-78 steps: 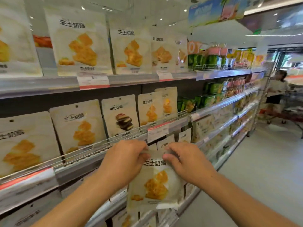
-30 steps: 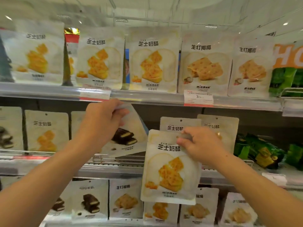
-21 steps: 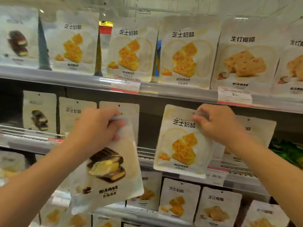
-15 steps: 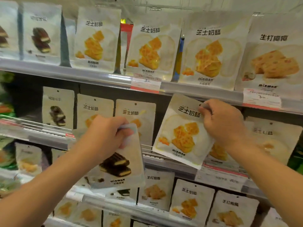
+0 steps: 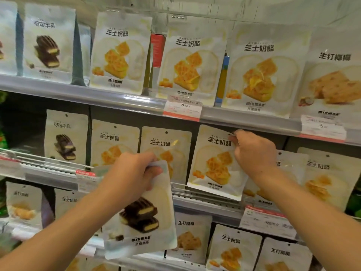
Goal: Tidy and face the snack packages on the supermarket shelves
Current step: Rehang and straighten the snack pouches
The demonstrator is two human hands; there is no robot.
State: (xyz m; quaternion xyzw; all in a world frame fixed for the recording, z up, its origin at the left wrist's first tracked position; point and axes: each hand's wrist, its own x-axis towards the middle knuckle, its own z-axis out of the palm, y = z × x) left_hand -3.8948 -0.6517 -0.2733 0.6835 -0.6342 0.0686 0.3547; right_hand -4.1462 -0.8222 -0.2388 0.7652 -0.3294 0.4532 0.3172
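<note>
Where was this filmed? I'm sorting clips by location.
Most likely a supermarket snack aisle: tiered shelves hold rows of matching snack pouches, and price tags are clipped to the shelf edges.

Cheese pouch (image 5: pixel 214 163) tilted on middle shelf; chocolate pouch (image 5: pixel 144 216) held lower.
</note>
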